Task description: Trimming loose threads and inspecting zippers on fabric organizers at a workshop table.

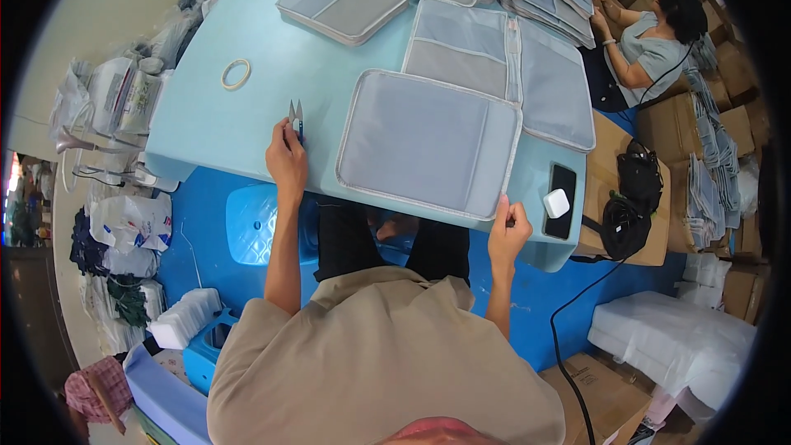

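My left hand is closed around a pair of thread snips, their two points parted and aimed away from me over the table. With thumb and fingers, my right hand pinches the near right corner of a flat grey fabric case with a pale piped edge. That case lies at the table's near edge, its far right part over an opened-out grey case with a zipped middle and mesh pockets. Another grey case rests farther left, apart from these.
On the light blue table lie a tape roll, a dark phone and a small white case on it. Piled grey cases stand at the far right, near a seated co-worker. A blue stool is below.
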A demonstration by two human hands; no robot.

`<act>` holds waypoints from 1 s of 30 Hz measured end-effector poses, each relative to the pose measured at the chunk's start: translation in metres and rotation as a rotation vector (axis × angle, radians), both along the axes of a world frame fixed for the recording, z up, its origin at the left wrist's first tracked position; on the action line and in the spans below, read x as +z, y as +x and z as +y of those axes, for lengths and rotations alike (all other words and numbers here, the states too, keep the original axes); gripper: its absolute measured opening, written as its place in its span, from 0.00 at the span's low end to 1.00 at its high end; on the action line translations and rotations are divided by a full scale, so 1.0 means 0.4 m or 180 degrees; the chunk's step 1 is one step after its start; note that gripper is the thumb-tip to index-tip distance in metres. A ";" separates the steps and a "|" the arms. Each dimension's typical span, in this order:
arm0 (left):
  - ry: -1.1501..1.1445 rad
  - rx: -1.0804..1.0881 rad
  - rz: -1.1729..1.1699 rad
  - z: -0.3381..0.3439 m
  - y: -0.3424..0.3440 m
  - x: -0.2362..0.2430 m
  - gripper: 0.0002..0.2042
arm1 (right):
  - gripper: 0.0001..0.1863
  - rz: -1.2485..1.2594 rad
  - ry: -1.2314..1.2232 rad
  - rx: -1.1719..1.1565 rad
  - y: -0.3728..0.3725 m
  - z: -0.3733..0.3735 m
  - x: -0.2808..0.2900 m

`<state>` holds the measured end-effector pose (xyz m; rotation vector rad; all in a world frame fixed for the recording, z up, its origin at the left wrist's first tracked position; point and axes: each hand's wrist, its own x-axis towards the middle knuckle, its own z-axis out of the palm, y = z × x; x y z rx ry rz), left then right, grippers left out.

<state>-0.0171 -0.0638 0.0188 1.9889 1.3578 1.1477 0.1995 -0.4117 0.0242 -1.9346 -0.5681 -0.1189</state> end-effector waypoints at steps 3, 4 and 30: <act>-0.0085 -0.0031 -0.0019 0.001 -0.002 0.001 0.14 | 0.24 -0.0183 0.0166 -0.0121 -0.019 0.001 -0.002; -0.0087 -0.0036 -0.0017 0.000 -0.002 0.003 0.14 | 0.24 -0.0181 0.0164 -0.0126 -0.026 -0.003 -0.007; 0.0010 -0.0072 -0.0033 -0.004 0.005 0.005 0.13 | 0.21 0.0774 0.0329 0.1821 -0.278 0.032 -0.072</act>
